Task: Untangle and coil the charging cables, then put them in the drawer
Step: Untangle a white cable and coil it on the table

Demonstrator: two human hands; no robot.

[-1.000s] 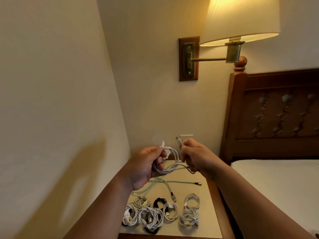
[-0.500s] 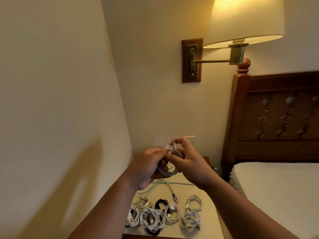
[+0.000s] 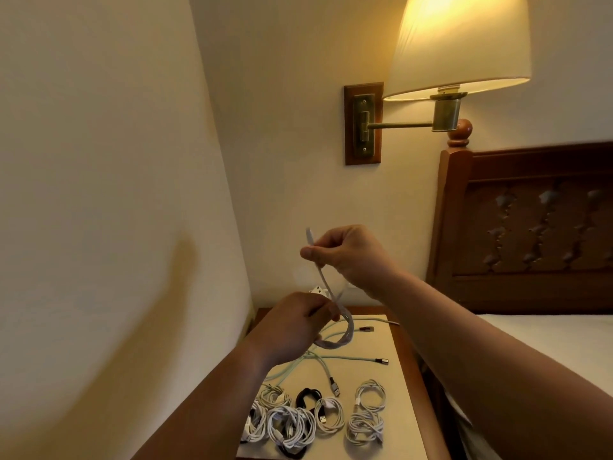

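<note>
A white cable [image 3: 345, 322] hangs in a loose coil above the nightstand [image 3: 403, 370]. My left hand [image 3: 293, 325] grips the coil's loops at their top. My right hand [image 3: 348, 254], higher up, pinches the cable's free end, whose plug sticks up past my fingers. Below them a pale green cable [image 3: 318, 358] lies uncoiled on the nightstand top, its metal plugs pointing right. Several coiled white cables [image 3: 292, 426] and one black coil [image 3: 306, 396] lie in rows near the front edge. No drawer shows in this view.
The nightstand stands in a corner, with walls to the left and behind. A wall lamp [image 3: 457, 48] hangs lit above it. A wooden headboard [image 3: 530, 227] and a bed [image 3: 544, 346] border the nightstand on the right.
My right hand has risen and drawn the cable's free end up out of the coil. My left hand has sunk a little with the coil. The view has tilted slightly.
</note>
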